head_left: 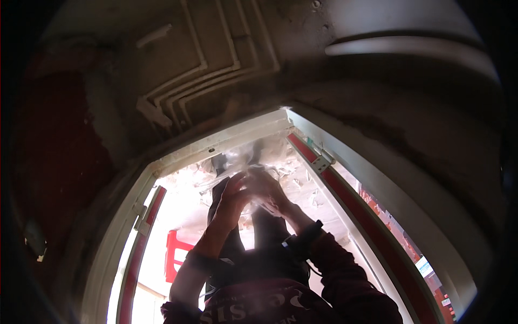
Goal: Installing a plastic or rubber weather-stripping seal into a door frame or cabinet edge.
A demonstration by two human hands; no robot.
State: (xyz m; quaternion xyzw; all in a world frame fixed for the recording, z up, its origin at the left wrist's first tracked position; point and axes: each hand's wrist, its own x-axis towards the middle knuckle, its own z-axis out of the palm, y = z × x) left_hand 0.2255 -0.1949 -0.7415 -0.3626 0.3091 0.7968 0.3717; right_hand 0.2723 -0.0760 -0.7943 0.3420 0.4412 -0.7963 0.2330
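Observation:
My left hand [234,197] and my right hand [268,194] come together in front of my dark-trousered legs [268,232], blurred, with fingers curled around something pale and translucent that I cannot make out. A dark band circles my right wrist. Just beyond my hands, crumpled pale material [243,154] and scattered bits lie in the bright opening, around my feet.
A pale doorway frame [216,141] surrounds me. Red-edged door panels [340,191] flank both sides. Pale pipes [232,65] run along a dark surface beyond the frame, with a curved white tube [388,46] at right. A red plastic chair [172,254] stands at lower left.

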